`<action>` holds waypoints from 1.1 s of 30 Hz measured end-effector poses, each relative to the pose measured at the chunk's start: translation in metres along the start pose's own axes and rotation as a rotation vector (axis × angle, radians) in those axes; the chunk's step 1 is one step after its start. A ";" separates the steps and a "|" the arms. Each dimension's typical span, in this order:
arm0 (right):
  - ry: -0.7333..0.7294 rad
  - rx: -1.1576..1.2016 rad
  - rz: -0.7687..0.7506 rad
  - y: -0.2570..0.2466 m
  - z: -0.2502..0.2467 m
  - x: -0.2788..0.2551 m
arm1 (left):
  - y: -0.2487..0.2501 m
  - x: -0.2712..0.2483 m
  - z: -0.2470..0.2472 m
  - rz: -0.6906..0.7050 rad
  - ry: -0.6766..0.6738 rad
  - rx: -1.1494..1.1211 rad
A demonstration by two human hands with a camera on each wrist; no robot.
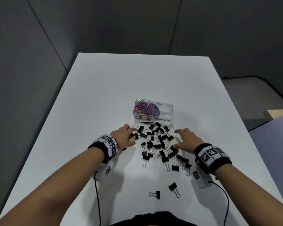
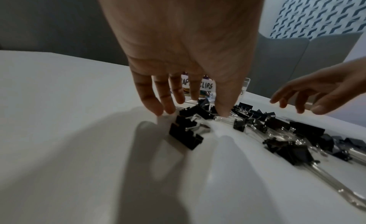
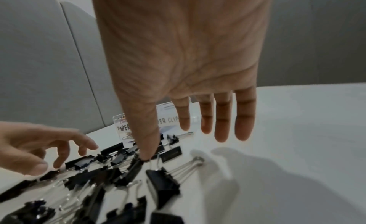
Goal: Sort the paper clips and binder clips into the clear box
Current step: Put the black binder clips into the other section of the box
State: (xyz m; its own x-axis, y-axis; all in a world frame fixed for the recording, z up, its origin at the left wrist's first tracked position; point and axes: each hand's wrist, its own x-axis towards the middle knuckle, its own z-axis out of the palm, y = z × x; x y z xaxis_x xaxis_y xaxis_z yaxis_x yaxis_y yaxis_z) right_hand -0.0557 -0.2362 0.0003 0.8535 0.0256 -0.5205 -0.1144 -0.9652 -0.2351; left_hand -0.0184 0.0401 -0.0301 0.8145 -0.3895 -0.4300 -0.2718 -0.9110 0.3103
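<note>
A clear box [image 1: 162,119] stands mid-table, labelled "PAPER CLIPS" on the left and "BINDER CLIPS" on the right. Coloured paper clips [image 1: 143,108] fill its left compartment; the right one looks empty. Just in front lies a heap of several black binder clips [image 1: 157,142]. My left hand [image 1: 127,136] is at the heap's left edge, fingers spread and straight, tips on the table beside a clip [image 2: 186,133]. At the heap's right edge my right hand [image 1: 185,139] is spread flat, its thumb touching a clip [image 3: 134,169]. Neither hand holds anything.
Two stray binder clips [image 1: 156,194] [image 1: 173,187] lie nearer me on the white table [image 1: 104,95]. Wrist cables trail toward the table's front edge. Grey partition walls surround the table, and a second surface [image 1: 276,136] sits off to the right.
</note>
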 end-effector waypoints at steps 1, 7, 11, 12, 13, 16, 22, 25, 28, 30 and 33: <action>-0.021 -0.029 0.016 0.007 -0.001 -0.004 | -0.002 -0.002 0.001 -0.013 0.004 0.011; -0.210 -0.063 0.103 0.039 0.012 -0.037 | -0.004 -0.014 0.011 -0.051 -0.058 -0.007; -0.185 -0.010 0.079 0.039 0.038 -0.050 | 0.016 -0.016 0.023 -0.023 -0.043 -0.123; -0.157 0.021 0.065 0.037 0.042 -0.050 | 0.022 -0.015 0.026 -0.017 -0.039 -0.146; -0.132 0.052 0.053 0.033 0.045 -0.050 | 0.028 -0.014 0.028 -0.011 -0.038 -0.162; -0.071 0.095 0.025 0.020 0.047 -0.044 | 0.041 -0.011 0.031 0.002 -0.029 -0.182; -0.038 0.045 -0.023 0.001 0.043 -0.025 | 0.049 -0.006 0.030 0.009 -0.046 -0.130; -0.057 0.036 -0.008 -0.004 0.040 -0.020 | 0.052 -0.005 0.031 0.007 -0.044 -0.103; -0.097 0.018 0.017 -0.008 0.036 -0.014 | 0.054 -0.005 0.033 0.006 -0.023 -0.081; -0.126 0.010 0.025 -0.012 0.035 -0.010 | 0.055 -0.004 0.034 0.006 -0.026 -0.060; -0.124 0.008 0.008 -0.015 0.035 -0.005 | 0.058 -0.004 0.036 0.015 -0.035 -0.002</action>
State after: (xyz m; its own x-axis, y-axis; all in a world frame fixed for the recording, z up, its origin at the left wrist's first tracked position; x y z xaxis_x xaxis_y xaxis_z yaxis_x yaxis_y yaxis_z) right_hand -0.0766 -0.2123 -0.0223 0.7831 0.0503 -0.6199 -0.1255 -0.9634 -0.2368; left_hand -0.0558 -0.0160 -0.0414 0.7919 -0.4076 -0.4547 -0.2828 -0.9048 0.3184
